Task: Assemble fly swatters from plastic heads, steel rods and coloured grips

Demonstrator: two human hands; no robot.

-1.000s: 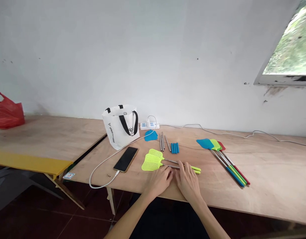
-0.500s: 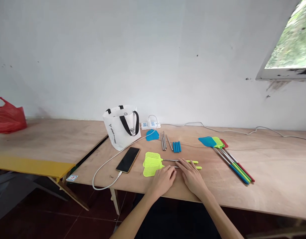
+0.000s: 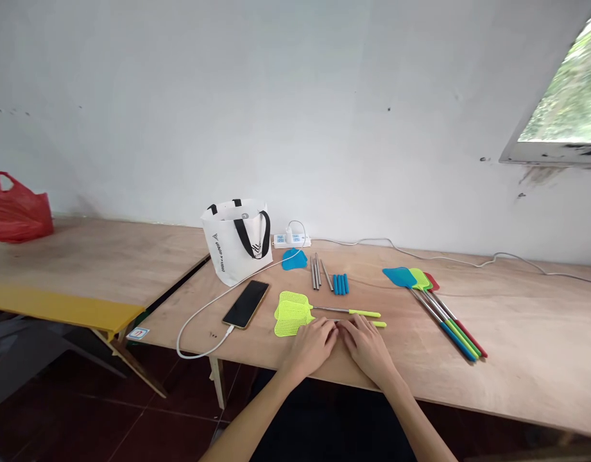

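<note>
Two yellow-green fly swatters [image 3: 292, 312] lie side by side on the plywood table [image 3: 516, 359], mesh heads to the left. My left hand [image 3: 310, 346] and my right hand [image 3: 366, 345] rest at the near swatter's metal shaft, fingers curled onto it. The far swatter's shaft and green handle [image 3: 365, 313] lie free just beyond my fingers. What my fingertips pinch is partly hidden.
A black phone [image 3: 246, 303] on a white cable lies left of the swatters. Behind stand a white tote bag [image 3: 237, 240], a power strip [image 3: 291, 240], a blue swatter head [image 3: 294, 260], metal rods [image 3: 316, 272] and blue grips [image 3: 340, 284]. Three assembled swatters [image 3: 434, 303] lie right. A red bag [image 3: 17, 210] sits far left.
My right hand drew back toward the near edge, off the far swatter's shaft. Both hands now meet at the near swatter's shaft. The view shifted slightly.
</note>
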